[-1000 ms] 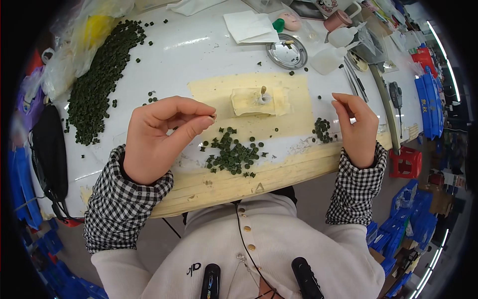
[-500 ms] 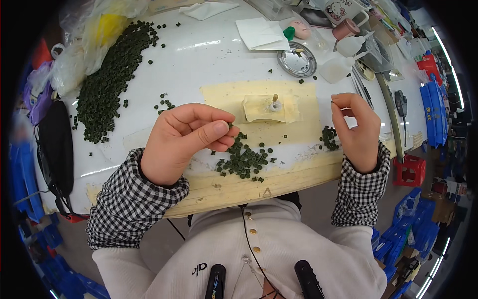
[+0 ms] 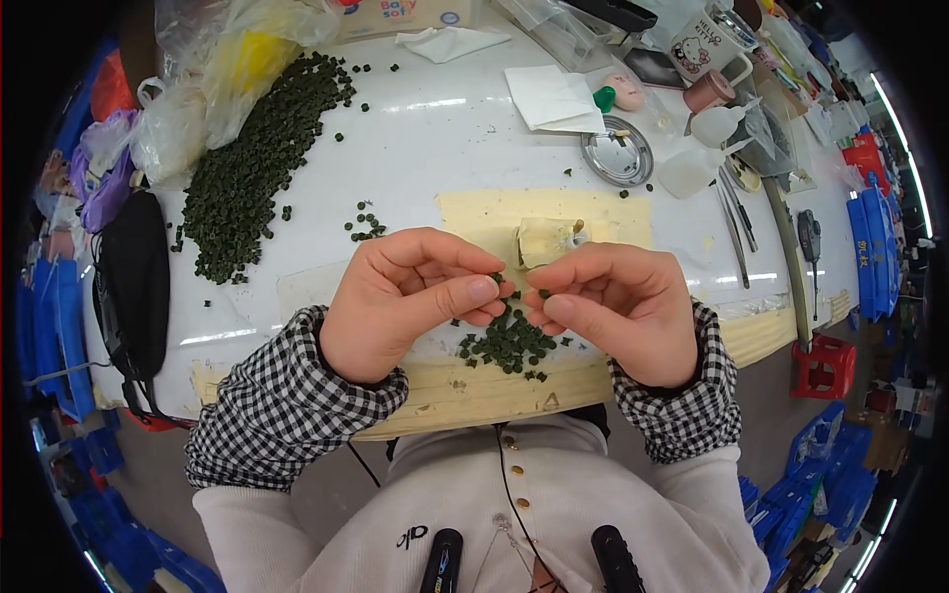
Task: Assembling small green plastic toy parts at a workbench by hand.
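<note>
Between the thumb and forefinger of my left hand [image 3: 395, 301] is a small dark green spool-shaped piece [image 3: 497, 280], mostly covered by the fingertips. My right hand [image 3: 633, 311] is closed in a pinch just to its right, with a bit of dark green piece [image 3: 544, 294] showing at its fingertips. A narrow gap separates the two hands. Below them, near the table's front edge, lies a small pile of the same green pieces [image 3: 509, 344]. Just beyond my right fingers stands a tape-covered block [image 3: 542, 242] with a small peg; my hand partly hides it.
A large heap of green pieces [image 3: 247, 178] spreads over the table's left side, beside plastic bags [image 3: 173, 138] and a black pouch [image 3: 133, 287]. At the back right are a round metal dish [image 3: 618, 163], white tissues [image 3: 554, 97], squeeze bottles [image 3: 687, 173], tweezers [image 3: 733, 232] and a mug [image 3: 707, 49].
My right hand has come left and nearer, from the table's right side to beside my left hand. My left hand keeps its pinch on the green piece. The whole view has shifted slightly.
</note>
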The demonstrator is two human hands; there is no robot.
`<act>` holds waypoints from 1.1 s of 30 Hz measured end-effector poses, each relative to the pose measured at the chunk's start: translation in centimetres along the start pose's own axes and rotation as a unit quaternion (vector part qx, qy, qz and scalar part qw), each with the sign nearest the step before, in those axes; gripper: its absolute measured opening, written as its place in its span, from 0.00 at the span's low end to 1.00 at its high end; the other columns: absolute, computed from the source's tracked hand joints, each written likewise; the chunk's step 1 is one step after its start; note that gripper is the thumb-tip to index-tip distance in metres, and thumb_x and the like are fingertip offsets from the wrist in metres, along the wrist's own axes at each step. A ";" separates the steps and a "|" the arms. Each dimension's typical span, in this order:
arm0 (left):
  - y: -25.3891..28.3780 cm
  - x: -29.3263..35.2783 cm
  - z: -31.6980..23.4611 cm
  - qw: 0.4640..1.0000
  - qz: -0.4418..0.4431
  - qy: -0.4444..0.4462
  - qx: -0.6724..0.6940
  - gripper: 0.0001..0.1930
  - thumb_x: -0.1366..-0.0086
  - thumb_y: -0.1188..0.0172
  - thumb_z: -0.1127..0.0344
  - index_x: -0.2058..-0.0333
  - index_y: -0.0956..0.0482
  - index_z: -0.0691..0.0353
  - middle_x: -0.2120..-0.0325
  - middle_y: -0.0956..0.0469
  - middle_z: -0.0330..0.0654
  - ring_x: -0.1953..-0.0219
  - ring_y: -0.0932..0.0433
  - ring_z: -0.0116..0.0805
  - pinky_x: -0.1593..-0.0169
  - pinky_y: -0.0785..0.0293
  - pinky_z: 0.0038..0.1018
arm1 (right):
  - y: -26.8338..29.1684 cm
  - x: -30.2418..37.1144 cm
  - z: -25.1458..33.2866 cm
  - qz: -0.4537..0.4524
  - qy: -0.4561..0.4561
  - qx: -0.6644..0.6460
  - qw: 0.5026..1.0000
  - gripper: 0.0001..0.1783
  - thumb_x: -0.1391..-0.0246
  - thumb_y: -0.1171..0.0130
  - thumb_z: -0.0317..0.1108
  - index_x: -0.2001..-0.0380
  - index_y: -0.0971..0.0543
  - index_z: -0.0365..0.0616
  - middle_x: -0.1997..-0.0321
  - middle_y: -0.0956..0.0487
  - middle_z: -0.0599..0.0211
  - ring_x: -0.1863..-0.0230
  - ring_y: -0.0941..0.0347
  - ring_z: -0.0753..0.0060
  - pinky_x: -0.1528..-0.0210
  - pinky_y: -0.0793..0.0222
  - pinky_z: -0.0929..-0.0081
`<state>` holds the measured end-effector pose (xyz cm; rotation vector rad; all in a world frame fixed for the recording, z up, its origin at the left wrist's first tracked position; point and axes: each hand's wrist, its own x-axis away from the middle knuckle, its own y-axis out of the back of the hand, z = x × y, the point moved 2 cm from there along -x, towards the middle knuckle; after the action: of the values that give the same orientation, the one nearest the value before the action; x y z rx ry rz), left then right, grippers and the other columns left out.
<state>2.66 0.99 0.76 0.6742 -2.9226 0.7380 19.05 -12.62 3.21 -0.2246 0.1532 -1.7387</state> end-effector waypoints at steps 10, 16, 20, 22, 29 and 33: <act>-0.6 0.4 -0.4 0.999 0.002 -0.034 -0.023 0.06 0.38 0.41 0.80 0.62 0.23 0.68 0.65 0.18 0.49 0.64 0.18 0.30 0.58 0.20 0.24 | 0.0 -0.5 -0.9 0.020 -0.043 -0.054 0.997 0.13 0.41 0.43 0.23 0.53 0.23 0.30 0.58 0.18 0.57 0.59 0.21 0.76 0.55 0.23 0.80; -0.7 0.5 -0.4 0.998 0.012 -0.061 -0.019 0.07 0.38 0.40 0.81 0.61 0.23 0.69 0.65 0.18 0.49 0.62 0.18 0.30 0.56 0.20 0.24 | -0.1 -0.4 -1.1 0.009 -0.038 -0.056 0.998 0.13 0.40 0.43 0.24 0.53 0.23 0.31 0.59 0.18 0.59 0.60 0.21 0.76 0.56 0.23 0.81; -0.9 0.9 -0.4 0.991 -0.007 -0.096 -0.090 0.10 0.40 0.39 0.83 0.60 0.23 0.71 0.65 0.19 0.49 0.60 0.19 0.31 0.54 0.21 0.25 | -0.4 -0.4 -1.1 -0.006 -0.036 -0.026 0.999 0.12 0.38 0.45 0.26 0.53 0.23 0.32 0.62 0.18 0.61 0.62 0.22 0.78 0.57 0.24 0.82; -0.8 1.0 -0.4 0.984 -0.008 -0.119 -0.135 0.10 0.41 0.39 0.84 0.60 0.23 0.71 0.65 0.20 0.48 0.59 0.19 0.31 0.53 0.21 0.25 | -0.7 -0.4 -1.1 -0.008 -0.027 -0.003 1.000 0.12 0.37 0.45 0.27 0.53 0.22 0.32 0.62 0.18 0.62 0.62 0.22 0.80 0.57 0.24 0.82; -1.0 1.2 -0.5 0.975 -0.002 -0.128 -0.182 0.10 0.43 0.38 0.85 0.62 0.21 0.71 0.65 0.20 0.48 0.61 0.19 0.31 0.54 0.21 0.25 | -1.4 -0.4 -1.4 -0.039 0.044 0.090 0.994 0.10 0.38 0.44 0.27 0.57 0.20 0.32 0.69 0.20 0.68 0.68 0.25 0.81 0.64 0.28 0.83; -1.0 1.2 -0.5 0.975 -0.003 -0.131 -0.180 0.11 0.43 0.38 0.86 0.61 0.21 0.71 0.65 0.20 0.48 0.62 0.19 0.31 0.54 0.21 0.25 | -1.4 -0.4 -1.3 -0.044 0.078 0.163 0.982 0.08 0.40 0.43 0.25 0.59 0.19 0.34 0.71 0.21 0.67 0.70 0.25 0.81 0.67 0.30 0.83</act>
<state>2.00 -0.04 1.81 0.7900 -3.1586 0.1123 17.49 -11.99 2.25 0.1486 -0.0296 -1.8397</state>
